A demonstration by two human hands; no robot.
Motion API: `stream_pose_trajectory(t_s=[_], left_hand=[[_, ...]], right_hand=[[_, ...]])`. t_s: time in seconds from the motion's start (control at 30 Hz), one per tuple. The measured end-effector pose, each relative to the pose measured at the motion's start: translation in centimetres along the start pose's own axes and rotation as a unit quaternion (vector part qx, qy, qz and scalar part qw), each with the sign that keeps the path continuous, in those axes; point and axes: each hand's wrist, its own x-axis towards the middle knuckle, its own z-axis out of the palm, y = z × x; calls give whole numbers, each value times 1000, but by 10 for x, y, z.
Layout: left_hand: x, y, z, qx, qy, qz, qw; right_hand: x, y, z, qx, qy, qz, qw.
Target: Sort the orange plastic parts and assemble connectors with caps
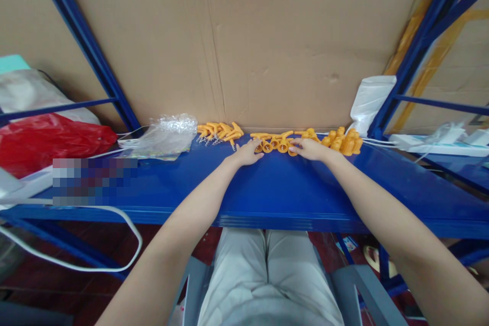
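Note:
Both my arms reach forward over a blue metal shelf (275, 188). My left hand (248, 154) rests on the shelf with fingers stretched toward a small cluster of orange plastic parts (275, 143), touching its left side. My right hand (311, 148) lies at the right side of the same cluster, fingers extended onto the parts. Another pile of orange parts with small metal chains (219, 132) lies to the left. A heap of chunkier orange pieces (344, 141) sits to the right.
A crumpled clear plastic bag (164, 136) lies left of the piles. A red bag (46, 142) and white cables (95, 265) are at the far left. A white bag (370, 102) and a white power strip (439, 145) are on the right. Cardboard (248, 46) backs the shelf.

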Motion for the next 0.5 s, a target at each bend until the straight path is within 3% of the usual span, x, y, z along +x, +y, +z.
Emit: stream_pose_trajectory(t_s=[0.23,0.5], left_hand=[[4,-4,5,-8,19,-2,1000],[-1,-1,-1,-3,40,-2,999]], right_hand=[[4,7,8,9,57,-2,998],[1,-14,6,-28,30,-33,999]])
